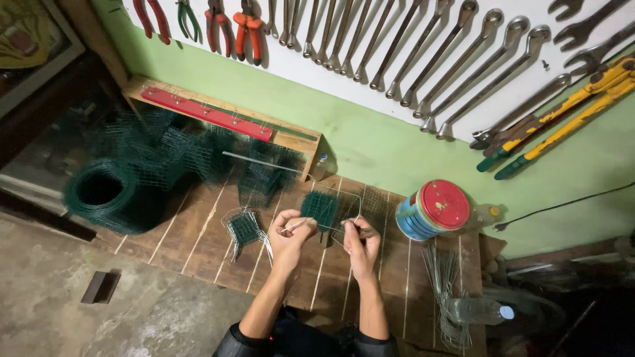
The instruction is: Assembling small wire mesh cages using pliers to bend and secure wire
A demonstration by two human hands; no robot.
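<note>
My left hand point(289, 235) and my right hand point(362, 241) meet over a brown wooden plank surface point(198, 244). Between them I hold a thin metal wire point(316, 225) bent into a frame, with a small folded piece of green wire mesh point(320, 208) attached at its top. The left fingers pinch one wire end. The right fingers grip the other end near the mesh. A second small mesh-and-wire piece point(245, 228) lies on the planks just left of my left hand.
A roll of green mesh point(106, 192) and several cut mesh pieces point(192, 155) lie at left. A round tin with a red lid point(433, 208) stands right. Loose wires point(443, 277) and a plastic bottle point(479, 309) lie near the right edge. Wrenches and pliers hang on the wall.
</note>
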